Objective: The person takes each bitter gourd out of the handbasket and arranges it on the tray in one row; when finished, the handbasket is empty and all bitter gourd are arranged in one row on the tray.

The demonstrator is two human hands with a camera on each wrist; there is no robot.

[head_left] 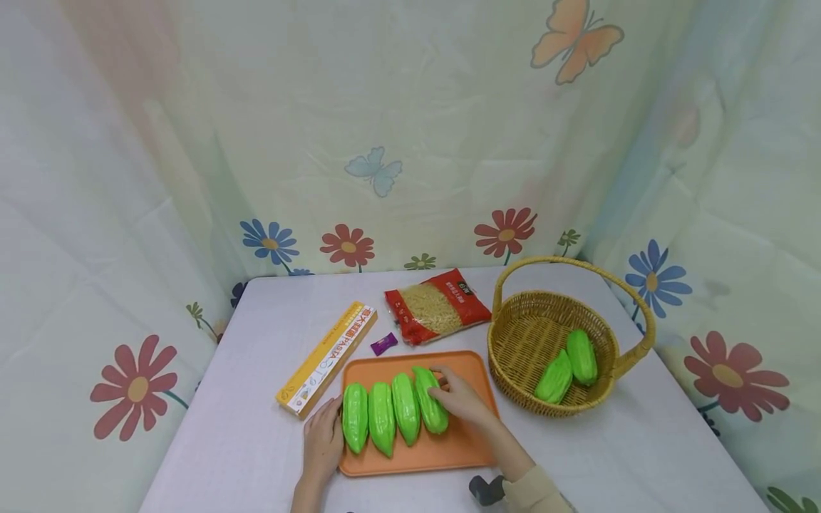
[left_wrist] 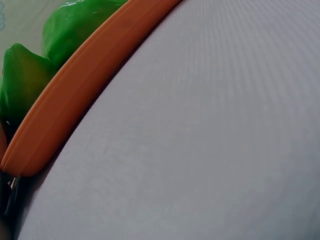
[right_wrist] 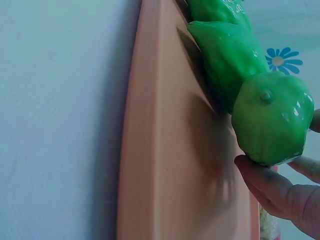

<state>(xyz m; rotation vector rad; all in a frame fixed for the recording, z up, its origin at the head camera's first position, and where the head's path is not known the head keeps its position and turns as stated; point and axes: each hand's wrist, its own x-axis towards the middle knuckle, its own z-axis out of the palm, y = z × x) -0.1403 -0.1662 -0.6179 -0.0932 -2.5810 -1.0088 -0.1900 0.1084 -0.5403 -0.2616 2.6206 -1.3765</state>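
Several bright green bitter melons lie side by side on an orange tray. My right hand holds the rightmost bitter melon by its right side. In the right wrist view, the fingers cup this bitter melon from below, and it casts a shadow on the tray. At the tray's left edge rests my left hand, fingers along the rim beside the leftmost bitter melon. The left wrist view shows mostly the tray's side wall, with that hand largely out of sight.
A wicker basket with a tall handle stands to the right, two bitter melons inside. Behind the tray lie a yellow pasta box, a small purple packet and a red bag of pasta. Floral curtains surround the table.
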